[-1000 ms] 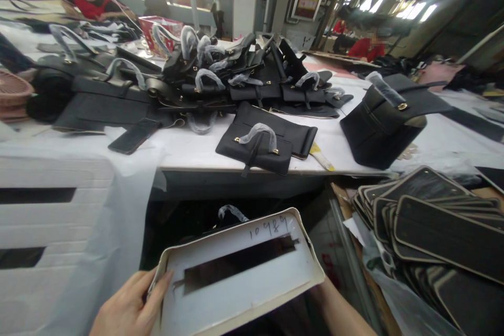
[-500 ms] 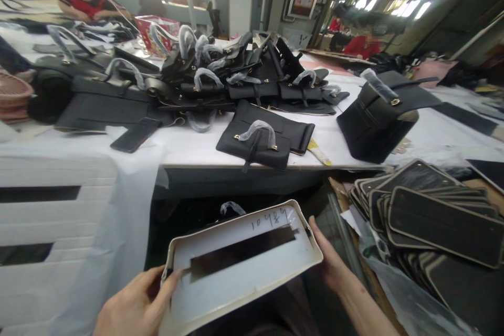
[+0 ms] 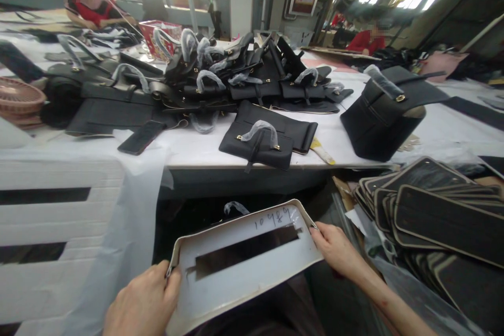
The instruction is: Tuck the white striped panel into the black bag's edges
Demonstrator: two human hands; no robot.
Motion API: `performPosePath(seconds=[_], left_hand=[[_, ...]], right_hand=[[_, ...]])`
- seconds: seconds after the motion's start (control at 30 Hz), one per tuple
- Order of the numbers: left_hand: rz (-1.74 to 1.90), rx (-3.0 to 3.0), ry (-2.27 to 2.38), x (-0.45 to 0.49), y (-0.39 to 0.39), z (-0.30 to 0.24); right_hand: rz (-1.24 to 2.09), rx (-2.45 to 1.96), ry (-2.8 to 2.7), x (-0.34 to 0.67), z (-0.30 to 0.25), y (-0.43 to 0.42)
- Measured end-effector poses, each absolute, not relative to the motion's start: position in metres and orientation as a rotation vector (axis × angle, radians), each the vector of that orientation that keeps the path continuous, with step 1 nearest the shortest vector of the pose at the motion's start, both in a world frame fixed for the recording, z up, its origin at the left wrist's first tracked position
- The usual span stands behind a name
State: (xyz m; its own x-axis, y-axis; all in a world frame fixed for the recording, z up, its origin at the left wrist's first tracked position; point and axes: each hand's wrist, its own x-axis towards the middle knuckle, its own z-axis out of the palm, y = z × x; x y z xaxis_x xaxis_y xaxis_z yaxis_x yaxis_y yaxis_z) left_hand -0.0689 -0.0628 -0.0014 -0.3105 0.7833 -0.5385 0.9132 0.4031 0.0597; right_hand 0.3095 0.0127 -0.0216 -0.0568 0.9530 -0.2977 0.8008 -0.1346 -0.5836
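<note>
A shallow white open box form (image 3: 236,291) with a pale rim is held in front of my body, tilted towards me. A long slot runs through its floor, and handwritten marks show along the far inner wall. My left hand (image 3: 144,296) is closed on its left end, the thumb over the rim. On its right end, my right hand (image 3: 336,247) pinches the rim between thumb and fingers. Behind the far edge a plastic-wrapped handle (image 3: 236,207) shows; what it is fixed to is hidden.
Ahead, the white table (image 3: 189,155) bears a flat black bag (image 3: 271,139), a heap of black bags (image 3: 252,76), an upright black bag (image 3: 381,115) and a phone (image 3: 142,137). Black panels (image 3: 452,215) are stacked at right; white slotted board (image 3: 59,220) lies left. Other people sit farther back.
My right hand has gone from resting flat along the box form's right end to pinching its rim. The left thumb has drawn back from inside onto the left rim.
</note>
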Motion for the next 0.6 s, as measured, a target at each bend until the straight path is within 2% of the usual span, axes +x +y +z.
performPosePath(seconds=[0.37,0.6], left_hand=[[-0.324,1.365,2.128,-0.072,-0.054,-0.007],[-0.201,1.486,2.07,-0.085,-0.07,-0.024]], right_hand=[[0.743,-1.918,-1.986,0.302,-0.03,0.008],[0.802,-1.897,-1.898,0.297,-0.025,0.007]])
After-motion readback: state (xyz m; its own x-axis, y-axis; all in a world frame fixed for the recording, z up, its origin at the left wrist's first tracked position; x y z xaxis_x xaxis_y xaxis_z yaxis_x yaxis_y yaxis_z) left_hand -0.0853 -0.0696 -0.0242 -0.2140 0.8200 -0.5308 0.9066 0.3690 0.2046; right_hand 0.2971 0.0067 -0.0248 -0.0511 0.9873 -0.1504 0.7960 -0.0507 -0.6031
